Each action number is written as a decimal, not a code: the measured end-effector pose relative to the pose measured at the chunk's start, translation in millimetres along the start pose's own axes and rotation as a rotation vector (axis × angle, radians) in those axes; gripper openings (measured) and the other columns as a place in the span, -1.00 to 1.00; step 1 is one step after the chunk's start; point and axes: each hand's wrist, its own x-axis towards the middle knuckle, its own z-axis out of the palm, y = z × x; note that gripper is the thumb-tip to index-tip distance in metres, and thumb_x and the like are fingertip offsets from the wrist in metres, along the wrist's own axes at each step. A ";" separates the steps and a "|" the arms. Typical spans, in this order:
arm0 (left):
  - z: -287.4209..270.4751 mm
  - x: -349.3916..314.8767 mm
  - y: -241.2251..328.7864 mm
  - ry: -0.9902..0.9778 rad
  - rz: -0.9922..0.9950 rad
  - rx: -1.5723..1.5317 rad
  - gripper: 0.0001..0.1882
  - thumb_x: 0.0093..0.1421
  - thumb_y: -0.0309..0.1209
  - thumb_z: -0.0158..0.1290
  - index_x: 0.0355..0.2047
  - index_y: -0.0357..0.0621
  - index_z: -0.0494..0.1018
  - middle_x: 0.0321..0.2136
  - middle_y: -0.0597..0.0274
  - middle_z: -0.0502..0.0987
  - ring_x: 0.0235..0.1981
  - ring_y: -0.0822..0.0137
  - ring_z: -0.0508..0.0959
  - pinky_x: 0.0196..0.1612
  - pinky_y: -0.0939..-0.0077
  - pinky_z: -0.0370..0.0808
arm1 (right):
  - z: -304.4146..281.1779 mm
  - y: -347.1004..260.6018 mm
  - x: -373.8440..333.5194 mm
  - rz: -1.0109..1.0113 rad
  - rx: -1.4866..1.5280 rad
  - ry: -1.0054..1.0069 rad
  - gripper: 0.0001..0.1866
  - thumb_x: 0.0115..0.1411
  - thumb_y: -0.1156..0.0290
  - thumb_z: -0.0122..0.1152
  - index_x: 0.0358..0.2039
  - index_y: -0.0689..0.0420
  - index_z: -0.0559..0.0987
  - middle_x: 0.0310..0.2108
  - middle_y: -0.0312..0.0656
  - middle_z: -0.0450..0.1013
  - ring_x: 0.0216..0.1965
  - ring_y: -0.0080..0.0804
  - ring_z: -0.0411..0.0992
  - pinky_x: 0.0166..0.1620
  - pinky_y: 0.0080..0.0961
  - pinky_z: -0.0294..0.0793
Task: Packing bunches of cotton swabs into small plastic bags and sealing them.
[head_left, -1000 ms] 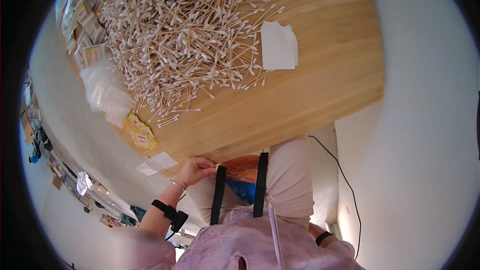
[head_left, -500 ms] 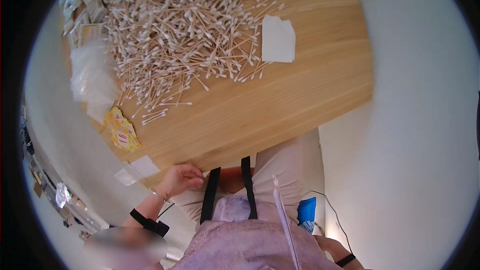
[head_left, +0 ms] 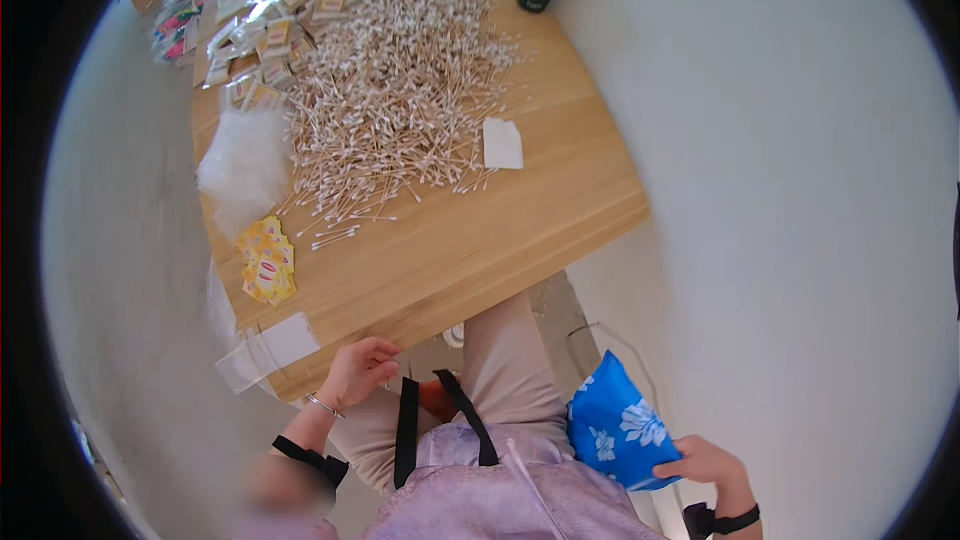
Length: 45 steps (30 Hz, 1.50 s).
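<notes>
The right hand (head_left: 697, 461) is clamped on the edge of a blue floral-print cushion (head_left: 612, 425) (perhaps a pouch) beside the right thigh (head_left: 513, 360); likely light and soft, easily held there. The left hand (head_left: 360, 372) curls by the wooden table (head_left: 560, 200); I cannot tell its grip.

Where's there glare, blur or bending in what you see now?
All in the head view: shiny packets glare at upper left; a blurred patch hides part of the left arm; the table's edges bow; corners go black; the bag's flowers look clear.
</notes>
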 end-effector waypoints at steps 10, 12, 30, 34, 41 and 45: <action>8.1 -4.6 -7.8 0.088 0.137 -0.103 -0.77 0.17 -0.53 0.05 -0.16 -0.35 0.38 -0.40 0.21 0.55 -0.39 0.46 0.55 -0.32 0.59 0.50 | -91.7 -12.4 -112.9 -0.919 0.443 0.727 -0.67 -0.04 0.39 0.33 -0.25 0.28 0.57 -0.35 -0.29 0.52 -0.32 -0.56 0.43 -0.22 -0.57 0.44; 7.0 -7.6 -13.1 0.104 0.124 -0.095 -0.77 0.18 -0.53 0.05 -0.16 -0.35 0.38 -0.40 0.20 0.55 -0.39 0.46 0.55 -0.31 0.59 0.50 | -121.2 -25.3 -96.4 -1.026 0.458 0.879 -0.74 0.00 0.43 0.28 -0.30 0.29 0.56 -0.40 -0.33 0.49 -0.37 -0.60 0.40 -0.29 -0.58 0.41; 21.7 -8.8 -20.7 0.216 0.119 -0.024 -0.79 0.17 -0.49 0.09 -0.19 -0.28 0.44 -0.37 0.25 0.55 -0.32 0.46 0.56 -0.25 0.59 0.50 | -157.5 -152.8 310.1 -0.482 1.361 0.794 -0.53 0.17 0.01 0.11 -0.48 0.25 0.42 -0.65 -0.17 0.38 -0.66 -0.39 0.40 -0.69 -0.51 0.34; 23.4 -12.3 -17.6 0.279 0.127 0.026 -0.81 0.17 -0.50 0.07 -0.20 -0.27 0.44 -0.39 0.24 0.56 -0.35 0.44 0.57 -0.28 0.58 0.50 | -166.1 -153.1 283.3 -0.372 0.976 0.340 -0.32 0.09 -0.32 -0.09 -0.61 0.14 0.43 -0.75 -0.21 0.33 -0.69 -0.43 0.37 -0.68 -0.46 0.24; 25.4 -10.2 -20.7 0.303 0.121 -0.061 -0.80 0.17 -0.49 0.06 -0.20 -0.29 0.43 -0.39 0.21 0.57 -0.40 0.43 0.58 -0.32 0.56 0.51 | -135.5 -167.0 203.7 -0.721 0.052 1.563 -0.56 0.03 0.00 0.22 -0.29 0.14 0.49 -0.33 -0.05 0.45 -0.27 -0.17 0.42 -0.22 -0.22 0.40; 20.1 -10.8 -21.4 0.296 0.120 0.013 -0.79 0.17 -0.47 0.06 -0.20 -0.31 0.42 -0.41 0.21 0.57 -0.41 0.43 0.57 -0.32 0.57 0.51 | -159.9 -212.3 161.5 -0.960 -0.458 1.934 -0.28 -0.11 0.25 0.40 0.12 -0.11 0.35 0.16 -0.01 0.15 0.16 -0.05 0.11 0.10 -0.05 0.16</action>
